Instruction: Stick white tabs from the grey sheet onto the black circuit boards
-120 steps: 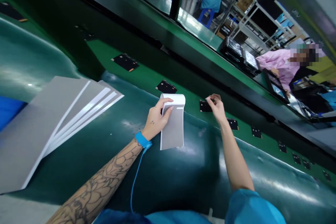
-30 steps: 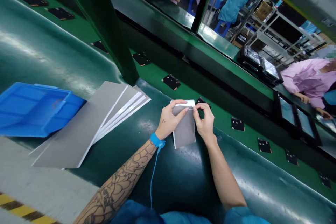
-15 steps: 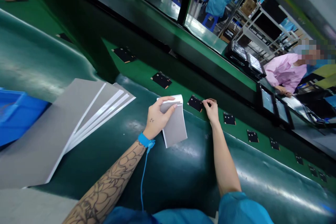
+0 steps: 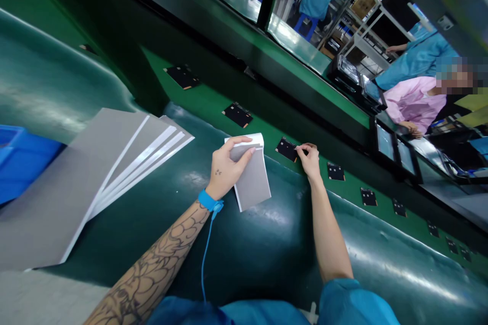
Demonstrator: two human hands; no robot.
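My left hand (image 4: 224, 167) grips a small grey sheet with a white curled top edge (image 4: 251, 177), holding it upright above the dark green bench cover. A blue wrist strap (image 4: 208, 201) with a cord circles that wrist. My right hand (image 4: 309, 158) reaches out to the green conveyor belt, fingers pinched at the edge of a small black square board (image 4: 286, 149). What sits between those fingertips is too small to name.
Several black boards (image 4: 335, 171) ride the green belt (image 4: 213, 99) in a row. A fanned stack of large grey sheets (image 4: 87, 177) lies at left beside a blue bin (image 4: 19, 160). Across the line, people in pink (image 4: 414, 104) and blue coats work near framed screens (image 4: 396, 150).
One second ago both hands met at the top of the grey sheet. My right hand has since left it and moved out to the black board on the belt.
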